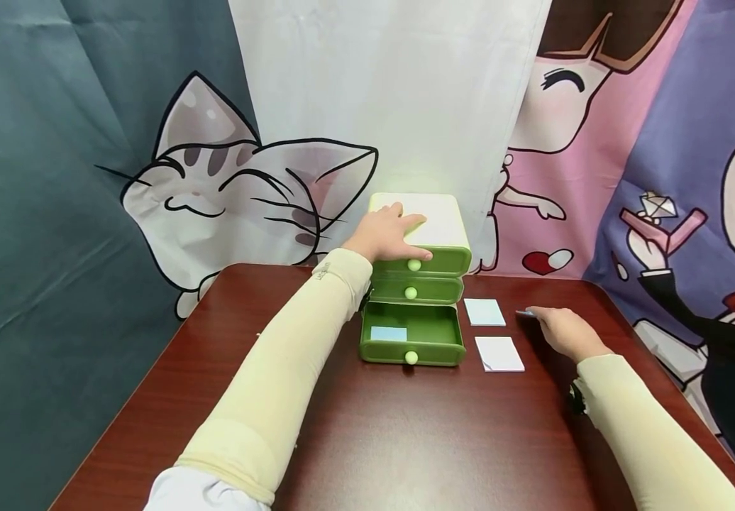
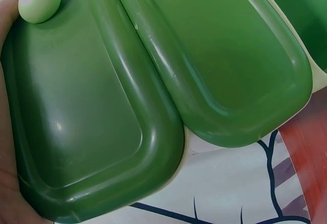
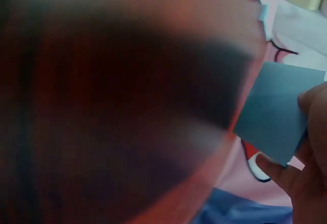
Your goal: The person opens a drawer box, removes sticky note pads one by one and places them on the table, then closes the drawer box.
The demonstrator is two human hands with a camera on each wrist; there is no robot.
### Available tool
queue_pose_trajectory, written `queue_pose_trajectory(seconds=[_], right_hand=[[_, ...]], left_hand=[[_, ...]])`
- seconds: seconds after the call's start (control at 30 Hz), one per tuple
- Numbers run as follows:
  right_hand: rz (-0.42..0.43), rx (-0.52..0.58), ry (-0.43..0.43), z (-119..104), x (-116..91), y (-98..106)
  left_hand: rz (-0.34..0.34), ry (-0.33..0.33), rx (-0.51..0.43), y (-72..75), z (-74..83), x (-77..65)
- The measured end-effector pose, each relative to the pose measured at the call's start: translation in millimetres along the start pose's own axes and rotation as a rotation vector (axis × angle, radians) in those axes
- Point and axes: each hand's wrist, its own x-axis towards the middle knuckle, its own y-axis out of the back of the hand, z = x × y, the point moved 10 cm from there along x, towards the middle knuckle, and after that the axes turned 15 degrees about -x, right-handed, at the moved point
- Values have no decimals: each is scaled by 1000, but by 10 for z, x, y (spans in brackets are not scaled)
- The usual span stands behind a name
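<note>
My left hand (image 1: 388, 234) rests spread on the top of a small green-and-white three-drawer box (image 1: 436, 220), its thumb reaching down the front beside the top knob (image 1: 414, 265). In the left wrist view, part of that hand lines the left edge beside the green drawer front (image 2: 82, 112). The bottom drawer (image 1: 431, 353) is pulled out, with a light blue paper (image 1: 389, 333) lying inside at the left. Over the table's right side, my right hand (image 1: 565, 330) pinches a square blue-grey sticky note pad (image 3: 278, 112) between thumb and fingers.
Right of the drawer box, a pale blue note pad (image 1: 485, 312) lies behind a white note pad (image 1: 499, 354) with one lifted corner. All stand on a dark red-brown table (image 1: 431, 440). A cartoon-printed cloth (image 1: 393, 92) hangs close behind the table's back edge.
</note>
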Motion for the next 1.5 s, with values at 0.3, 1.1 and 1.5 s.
queue_pose_trajectory(seconds=[0.3, 1.1, 1.5], right_hand=[[-113, 14, 25, -54, -68, -219], [-148, 70, -6, 99, 135, -389], [-155, 71, -40, 209, 196, -483]], left_hand=[[4, 2, 8, 22, 2, -14], [2, 8, 0, 31, 19, -12], [4, 10, 11, 36, 20, -21]])
